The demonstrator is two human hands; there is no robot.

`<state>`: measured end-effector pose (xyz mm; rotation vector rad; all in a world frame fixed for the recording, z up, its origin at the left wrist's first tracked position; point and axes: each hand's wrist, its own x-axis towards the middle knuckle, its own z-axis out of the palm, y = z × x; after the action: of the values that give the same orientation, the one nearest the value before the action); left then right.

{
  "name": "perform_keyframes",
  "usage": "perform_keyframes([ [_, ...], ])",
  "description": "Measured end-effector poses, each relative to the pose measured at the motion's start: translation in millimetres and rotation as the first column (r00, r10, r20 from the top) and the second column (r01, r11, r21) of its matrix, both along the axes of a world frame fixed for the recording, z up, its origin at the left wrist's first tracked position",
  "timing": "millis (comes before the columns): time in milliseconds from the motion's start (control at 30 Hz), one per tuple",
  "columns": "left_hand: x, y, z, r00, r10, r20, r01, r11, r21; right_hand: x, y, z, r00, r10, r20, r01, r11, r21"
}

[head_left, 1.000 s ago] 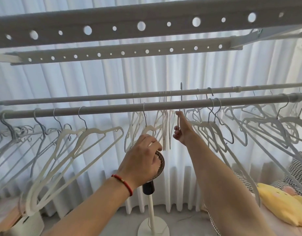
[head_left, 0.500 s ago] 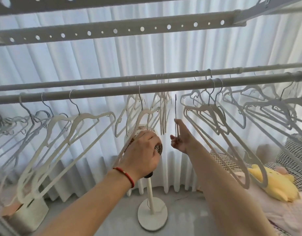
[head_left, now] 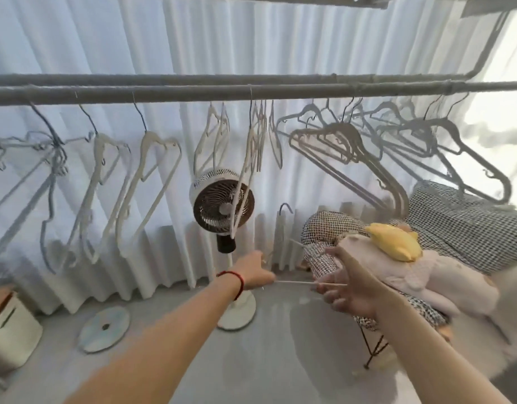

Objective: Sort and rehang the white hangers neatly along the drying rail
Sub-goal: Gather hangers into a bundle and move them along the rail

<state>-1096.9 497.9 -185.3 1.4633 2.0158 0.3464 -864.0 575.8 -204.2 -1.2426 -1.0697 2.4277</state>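
Observation:
A white hanger [head_left: 309, 283] is down low in front of me, its hook [head_left: 285, 207] pointing up. My left hand [head_left: 257, 272], with a red string at the wrist, grips its left end. My right hand [head_left: 347, 290] holds the right end of its thin bottom bar, fingers loosely curled; motion blur hides the exact grip. Well above both hands runs the grey drying rail [head_left: 193, 94], with a second rail [head_left: 164, 80] just behind it. White hangers hang along it in a tilted left group [head_left: 152, 170], a tight middle bunch [head_left: 257, 135] and a tangled right group [head_left: 353, 147].
A standing fan [head_left: 222, 199] is behind the hands, in front of white curtains. To the right lie a checked cushion [head_left: 461, 223] and a yellow plush toy [head_left: 394, 240] on pale bedding. A round disc [head_left: 104, 328] lies on the floor, and a white box [head_left: 9, 330] stands at far left.
Both hands came down from the rail with one hanger, which is now off the rail and held low between them. The view has tilted downward.

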Motion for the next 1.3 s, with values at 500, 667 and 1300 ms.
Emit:
perform_keyframes([
  [500, -139.9, -198.4, -57.9, 0.992, -0.001, 0.130, 0.031, 0.974, -0.226, -48.2, -90.4, -78.7, 0.841, 0.198, 0.504, -0.354, 0.905, 0.236],
  [667, -168.2, -256.4, 9.1, 0.994, 0.097, 0.052, -0.076, 0.950, -0.302, -156.5, -125.6, -56.1, 0.692, 0.104, 0.714, -0.672, 0.453, 0.586],
  [1300, -186.9, -338.1, 150.2, 0.922, 0.330, 0.201, -0.268, 0.921, -0.283, -359.9, -155.8, 167.6, 0.872, -0.293, 0.392, -0.365, 0.145, 0.920],
])
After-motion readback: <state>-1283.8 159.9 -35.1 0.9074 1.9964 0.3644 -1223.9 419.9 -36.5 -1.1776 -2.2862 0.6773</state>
